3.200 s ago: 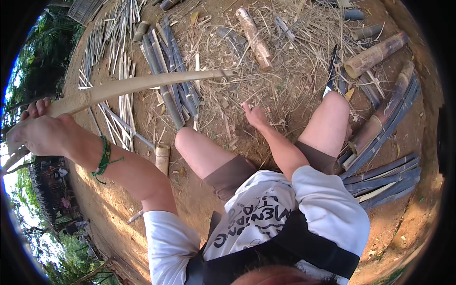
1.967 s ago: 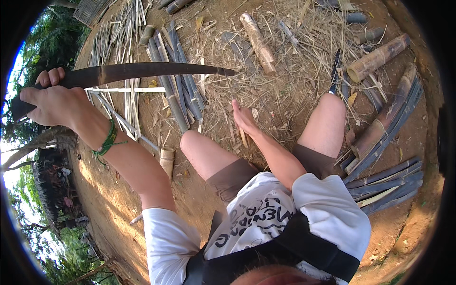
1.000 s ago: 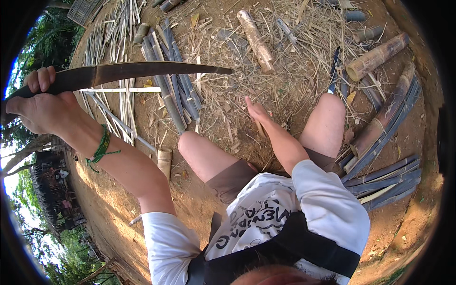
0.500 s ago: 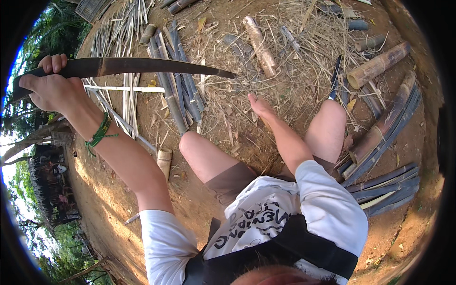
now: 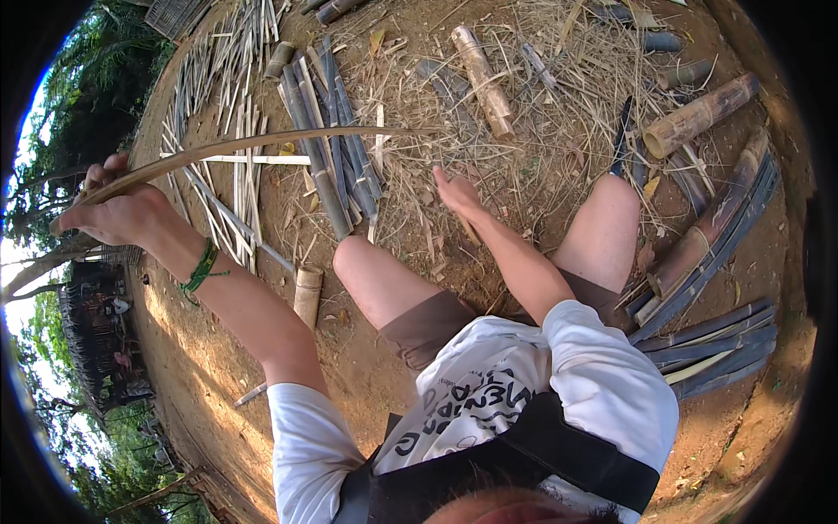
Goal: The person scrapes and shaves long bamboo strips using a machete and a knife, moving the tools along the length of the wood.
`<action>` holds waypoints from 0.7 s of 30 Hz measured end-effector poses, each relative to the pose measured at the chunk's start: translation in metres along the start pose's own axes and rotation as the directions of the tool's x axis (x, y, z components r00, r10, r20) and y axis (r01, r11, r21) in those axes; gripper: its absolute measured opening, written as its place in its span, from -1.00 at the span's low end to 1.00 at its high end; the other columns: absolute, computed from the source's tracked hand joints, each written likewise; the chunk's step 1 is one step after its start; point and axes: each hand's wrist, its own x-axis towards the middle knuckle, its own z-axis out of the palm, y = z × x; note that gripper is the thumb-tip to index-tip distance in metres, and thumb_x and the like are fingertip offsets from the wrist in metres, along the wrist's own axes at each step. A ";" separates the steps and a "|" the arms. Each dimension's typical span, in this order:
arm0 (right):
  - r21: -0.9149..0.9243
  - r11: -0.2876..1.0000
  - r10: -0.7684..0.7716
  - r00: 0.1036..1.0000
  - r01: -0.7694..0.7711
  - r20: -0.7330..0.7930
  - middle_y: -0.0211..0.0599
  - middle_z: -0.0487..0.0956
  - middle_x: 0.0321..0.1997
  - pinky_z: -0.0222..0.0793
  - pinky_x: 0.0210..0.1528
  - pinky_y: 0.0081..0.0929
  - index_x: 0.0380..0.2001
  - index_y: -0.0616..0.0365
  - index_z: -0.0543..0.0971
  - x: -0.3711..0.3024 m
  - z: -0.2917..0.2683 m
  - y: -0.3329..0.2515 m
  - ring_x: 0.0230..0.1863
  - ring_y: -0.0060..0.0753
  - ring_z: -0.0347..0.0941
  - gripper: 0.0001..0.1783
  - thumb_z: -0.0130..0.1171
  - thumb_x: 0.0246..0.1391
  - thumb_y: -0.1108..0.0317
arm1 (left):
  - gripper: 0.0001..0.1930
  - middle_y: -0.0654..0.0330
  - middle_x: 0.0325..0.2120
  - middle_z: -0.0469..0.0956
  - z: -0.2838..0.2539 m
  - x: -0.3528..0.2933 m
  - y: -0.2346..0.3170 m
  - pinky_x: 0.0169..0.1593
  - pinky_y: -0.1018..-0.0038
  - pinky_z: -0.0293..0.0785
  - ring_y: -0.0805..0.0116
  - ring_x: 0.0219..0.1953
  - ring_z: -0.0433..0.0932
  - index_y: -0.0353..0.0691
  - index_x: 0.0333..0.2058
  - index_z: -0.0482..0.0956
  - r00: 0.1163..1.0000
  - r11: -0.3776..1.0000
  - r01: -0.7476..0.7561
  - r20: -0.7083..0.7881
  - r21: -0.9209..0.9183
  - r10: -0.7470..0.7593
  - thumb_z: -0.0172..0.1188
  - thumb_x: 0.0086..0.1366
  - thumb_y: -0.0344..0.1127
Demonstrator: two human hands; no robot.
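Left grip (image 5: 129, 212) clasped round a bamboo strip (image 5: 236, 146), long, tan, thin-edged, right grip (image 5: 459, 191) unclear

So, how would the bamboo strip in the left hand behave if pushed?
The bamboo strip is probably light, since the left hand grips it only near one end. It would likely flex springily, not flop: edge-on it looks thin, yet it spans a smooth line.

Left fingers (image 5: 114, 163) curl while right arm (image 5: 517, 259) extends forward.

Soft daylight, bright sunlit patches on lower-left ground (image 5: 194, 351), washed-out sky (image 5: 16, 251), strong fisheye bending, blackened corners
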 end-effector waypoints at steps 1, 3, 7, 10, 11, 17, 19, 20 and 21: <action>0.092 0.995 -0.030 0.999 0.026 0.040 -0.24 0.47 -0.68 0.34 -0.37 -0.13 -0.63 0.23 0.54 -0.027 0.006 -0.022 -0.58 -0.25 0.46 -0.15 -0.28 0.31 -0.34 | -0.20 0.14 -0.65 0.33 -0.008 0.001 -0.001 -0.56 0.48 0.57 0.34 -0.63 0.45 -0.24 -0.42 0.24 0.999 0.999 -0.035 0.015 0.023 0.034 -0.33 0.22 0.55; 0.218 0.965 -0.162 0.985 0.147 0.056 -0.34 0.39 -0.76 0.24 -0.52 -0.21 -0.72 0.16 0.48 -0.060 0.015 -0.059 -0.65 -0.31 0.37 -0.19 -0.24 0.32 -0.32 | -0.20 0.17 -0.69 0.30 0.004 -0.014 0.015 -0.65 0.50 0.51 0.37 -0.71 0.39 -0.20 -0.46 0.20 0.995 0.994 -0.097 -0.032 0.051 0.099 -0.30 0.14 0.61; 0.230 0.736 -0.598 0.771 0.637 -0.220 -0.48 0.28 -0.82 0.10 -0.66 -0.25 -0.77 0.08 0.42 -0.092 0.022 -0.085 -0.78 -0.47 0.17 -0.20 -0.25 0.33 -0.31 | -0.20 0.23 -0.75 0.24 0.023 -0.029 0.020 -0.77 0.56 0.34 0.39 -0.81 0.27 -0.17 -0.47 0.18 0.983 0.983 -0.182 -0.012 0.018 0.182 -0.29 0.11 0.63; 0.273 0.903 -0.325 0.943 0.333 -0.075 -0.43 0.26 -0.81 0.19 -0.57 -0.11 -0.79 0.07 0.37 -0.061 0.028 -0.042 -0.75 -0.41 0.19 -0.17 -0.30 0.32 -0.35 | -0.20 0.23 -0.77 0.23 0.021 -0.023 0.014 -0.77 0.56 0.30 0.39 -0.82 0.24 -0.18 -0.47 0.17 0.990 0.990 -0.140 -0.030 0.001 0.140 -0.32 0.14 0.61; 0.275 0.950 -0.158 0.987 0.148 0.016 -0.42 0.26 -0.81 0.22 -0.53 -0.08 -0.79 0.08 0.37 -0.041 0.028 -0.017 -0.73 -0.38 0.22 -0.17 -0.30 0.32 -0.36 | -0.20 0.23 -0.77 0.23 0.022 -0.021 0.011 -0.77 0.56 0.30 0.39 -0.82 0.24 -0.18 -0.46 0.17 0.991 0.992 -0.130 -0.034 -0.001 0.130 -0.33 0.14 0.61; 0.238 0.965 -0.114 0.993 0.111 -0.002 -0.34 0.33 -0.74 0.20 -0.53 -0.15 -0.74 0.08 0.39 -0.011 0.034 0.019 -0.70 -0.37 0.24 -0.17 -0.33 0.30 -0.40 | -0.19 0.22 -0.73 0.20 0.035 -0.028 0.014 -0.74 0.59 0.32 0.40 -0.79 0.22 -0.21 -0.44 0.16 0.984 0.984 -0.169 -0.043 0.055 0.171 -0.31 0.14 0.61; 0.148 0.924 -0.344 0.935 0.353 -0.084 -0.29 0.37 -0.72 0.26 -0.49 -0.13 -0.74 0.10 0.41 -0.026 0.039 -0.001 -0.65 -0.32 0.32 -0.15 -0.35 0.30 -0.40 | -0.19 0.22 -0.72 0.19 0.036 -0.024 0.014 -0.74 0.60 0.31 0.42 -0.78 0.21 -0.21 -0.47 0.16 0.983 0.982 -0.164 -0.070 0.097 0.171 -0.33 0.16 0.60; 0.132 0.925 -0.347 0.933 0.357 -0.091 -0.22 0.44 -0.69 0.34 -0.36 -0.05 -0.69 0.18 0.48 -0.020 0.045 0.005 -0.57 -0.21 0.42 -0.11 -0.37 0.30 -0.41 | -0.20 0.22 -0.72 0.19 0.036 -0.024 0.013 -0.74 0.60 0.31 0.42 -0.78 0.21 -0.21 -0.48 0.16 0.984 0.983 -0.145 -0.088 0.117 0.155 -0.33 0.16 0.60; 0.187 0.963 -0.185 0.981 0.193 -0.061 -0.19 0.45 -0.68 0.34 -0.36 -0.05 -0.69 0.20 0.48 -0.005 0.047 0.021 -0.59 -0.18 0.42 -0.11 -0.33 0.30 -0.39 | -0.20 0.22 -0.72 0.20 0.043 -0.022 0.017 -0.74 0.60 0.31 0.42 -0.78 0.21 -0.21 -0.49 0.16 0.986 0.985 -0.124 -0.096 0.119 0.135 -0.34 0.17 0.59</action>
